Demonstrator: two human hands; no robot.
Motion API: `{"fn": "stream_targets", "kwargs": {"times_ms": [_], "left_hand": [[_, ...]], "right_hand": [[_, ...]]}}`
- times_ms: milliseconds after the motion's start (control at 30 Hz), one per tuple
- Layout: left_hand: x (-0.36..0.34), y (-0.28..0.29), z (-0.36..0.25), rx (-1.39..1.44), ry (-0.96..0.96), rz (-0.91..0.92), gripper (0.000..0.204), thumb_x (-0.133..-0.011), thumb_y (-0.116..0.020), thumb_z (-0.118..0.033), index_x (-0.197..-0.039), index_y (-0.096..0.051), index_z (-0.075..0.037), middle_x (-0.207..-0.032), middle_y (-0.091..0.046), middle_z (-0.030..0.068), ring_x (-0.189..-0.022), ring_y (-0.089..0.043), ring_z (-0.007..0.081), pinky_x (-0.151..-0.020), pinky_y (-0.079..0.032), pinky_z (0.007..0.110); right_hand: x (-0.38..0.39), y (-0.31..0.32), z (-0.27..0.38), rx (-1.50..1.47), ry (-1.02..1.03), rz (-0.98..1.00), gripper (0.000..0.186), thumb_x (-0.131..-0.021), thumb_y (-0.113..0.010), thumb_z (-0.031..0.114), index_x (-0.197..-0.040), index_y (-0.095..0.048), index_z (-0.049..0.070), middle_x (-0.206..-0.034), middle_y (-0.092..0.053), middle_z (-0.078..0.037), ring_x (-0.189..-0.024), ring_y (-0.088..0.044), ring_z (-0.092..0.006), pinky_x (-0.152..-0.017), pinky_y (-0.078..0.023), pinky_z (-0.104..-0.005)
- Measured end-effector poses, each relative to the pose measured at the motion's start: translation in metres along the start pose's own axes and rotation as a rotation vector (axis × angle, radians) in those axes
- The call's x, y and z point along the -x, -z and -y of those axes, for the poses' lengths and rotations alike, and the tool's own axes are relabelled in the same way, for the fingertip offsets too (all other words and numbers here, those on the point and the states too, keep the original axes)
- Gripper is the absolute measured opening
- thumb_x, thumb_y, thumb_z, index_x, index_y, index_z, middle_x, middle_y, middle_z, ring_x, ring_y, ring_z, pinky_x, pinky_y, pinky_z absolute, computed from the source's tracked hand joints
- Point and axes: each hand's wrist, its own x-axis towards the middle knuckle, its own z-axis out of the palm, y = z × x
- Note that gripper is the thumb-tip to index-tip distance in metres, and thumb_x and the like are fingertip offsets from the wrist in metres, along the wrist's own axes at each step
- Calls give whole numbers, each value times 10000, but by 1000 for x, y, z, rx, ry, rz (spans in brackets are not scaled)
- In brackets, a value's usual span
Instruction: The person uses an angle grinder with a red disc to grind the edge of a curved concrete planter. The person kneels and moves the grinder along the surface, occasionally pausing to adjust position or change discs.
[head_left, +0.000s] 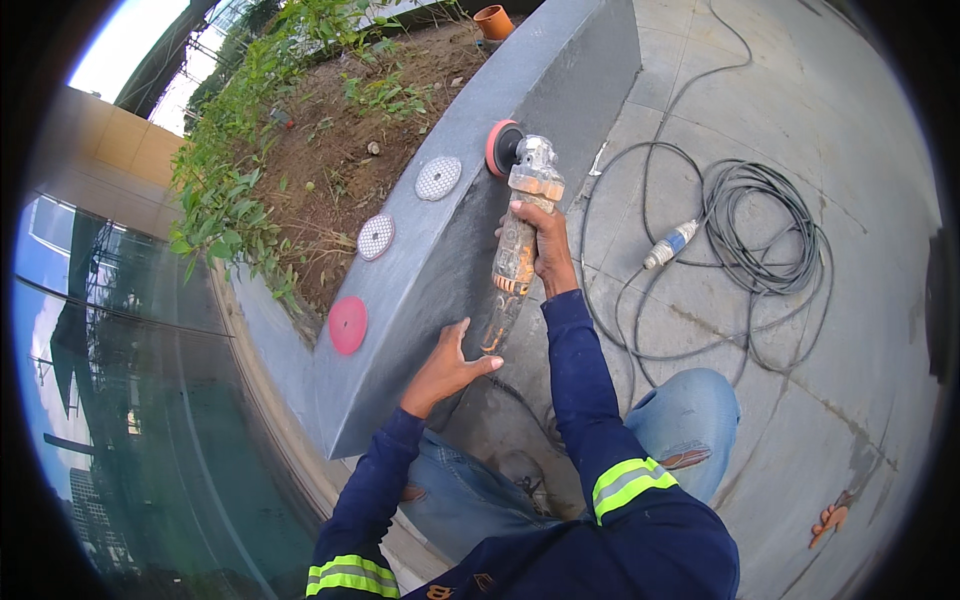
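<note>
My right hand is closed around the body of a worn, dust-covered angle grinder. A black backing pad with a red-edged disc is fitted on its head, beside the upper edge of a grey stone ledge. Close to the grinder's rear end, my left hand has thumb and forefinger spread apart, and does not grip it. Along the ledge top lie two pale polishing pads with a dotted pattern, an upper pad and a lower pad, plus a pink round pad.
A coiled dark cable with a blue-and-white connector lies on the paved floor to the right. Behind the ledge is a soil bed with green plants. An orange pot stands at the far end; glass panels rise left.
</note>
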Motion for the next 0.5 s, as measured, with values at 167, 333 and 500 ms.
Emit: {"fn": "stream_targets", "kwargs": {"times_ms": [167, 333, 500], "left_hand": [[-39, -37, -5, 48, 22, -4, 770, -827, -917, -354, -1384, -591, 66, -1322, -680, 215, -1220, -658, 268, -1038, -518, 397], [-25, -72, 22, 105, 176, -254, 453, -774, -895, -253, -1098, -735, 20, -991, -786, 183, -953, -761, 312, -853, -568, 424], [-17, -77, 27, 93, 42, -448, 405, -754, -852, -221, -1060, -746, 23, -954, -782, 230, -921, -774, 390, -798, -578, 452]], "right_hand": [[7, 5, -24, -104, -37, -29, 414, -845, -793, 246, -1131, -632, -5, -872, -710, -157, -717, -757, -281, -634, -641, -403], [49, -6, -44, -82, -30, -48, 389, -844, -790, 232, -1120, -640, 2, -874, -707, -141, -708, -746, -256, -639, -630, -389], [63, -26, -40, 16, -10, 24, 423, -820, -815, 177, -1158, -643, -10, -899, -698, -101, -744, -735, -220, -667, -617, -358]]}}
